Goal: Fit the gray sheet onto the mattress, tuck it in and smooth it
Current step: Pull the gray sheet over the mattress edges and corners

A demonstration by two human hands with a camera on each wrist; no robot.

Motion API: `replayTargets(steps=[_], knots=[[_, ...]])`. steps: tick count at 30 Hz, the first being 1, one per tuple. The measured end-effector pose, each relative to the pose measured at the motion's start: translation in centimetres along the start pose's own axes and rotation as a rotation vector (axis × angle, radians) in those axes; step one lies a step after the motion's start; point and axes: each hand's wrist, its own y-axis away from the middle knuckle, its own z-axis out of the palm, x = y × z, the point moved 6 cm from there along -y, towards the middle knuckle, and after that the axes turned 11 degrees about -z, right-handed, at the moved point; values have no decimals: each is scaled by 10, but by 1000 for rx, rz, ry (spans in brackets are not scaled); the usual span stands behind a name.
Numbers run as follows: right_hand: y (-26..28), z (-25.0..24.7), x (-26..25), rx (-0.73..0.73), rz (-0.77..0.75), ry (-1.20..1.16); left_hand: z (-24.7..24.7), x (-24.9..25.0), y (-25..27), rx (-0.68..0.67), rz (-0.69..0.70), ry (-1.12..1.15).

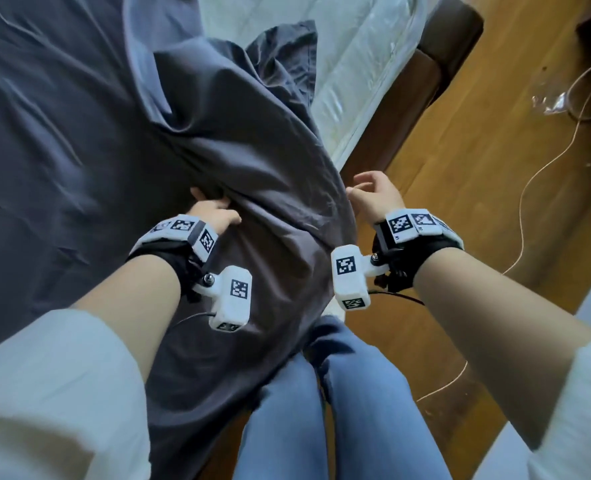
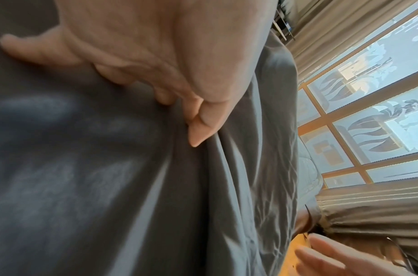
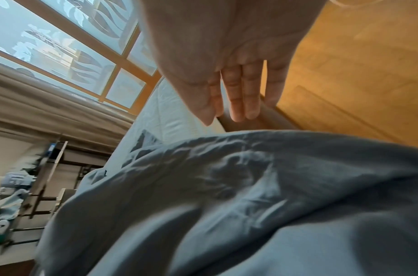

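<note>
The gray sheet [image 1: 62,133] lies wrinkled over the left of the white mattress [image 1: 349,64], whose far right part is bare. A big fold of the sheet rises in the middle and hangs over the near edge against my legs. My left hand [image 1: 211,211] grips this fold, and the left wrist view shows its fingers [image 2: 156,84] curled into the cloth [image 2: 109,186]. My right hand [image 1: 370,194] hovers just right of the sheet's hanging edge. In the right wrist view its fingers [image 3: 238,97] are straight above the sheet [image 3: 227,186] and hold nothing.
A dark brown bed frame [image 1: 418,88] runs along the mattress's right side, with wooden floor [image 1: 494,150] beyond. A thin cable [image 1: 526,202] and a clear wrapper [image 1: 550,102] lie on the floor. My jeans-clad legs [image 1: 321,410] stand at the bed's near edge. Window and curtains [image 2: 368,214] are at the far end.
</note>
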Motion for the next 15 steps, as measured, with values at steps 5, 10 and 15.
replayTargets(steps=[5,10,15], knots=[[-35,20,-40,-14,-54,-49,-3,-2,-9,-50,-49,13],[-66,34,-58,-272,-81,104,-2,-2,-4,-234,-80,68],[-75,27,-63,-475,-176,328,4,-8,0,-206,-171,199]])
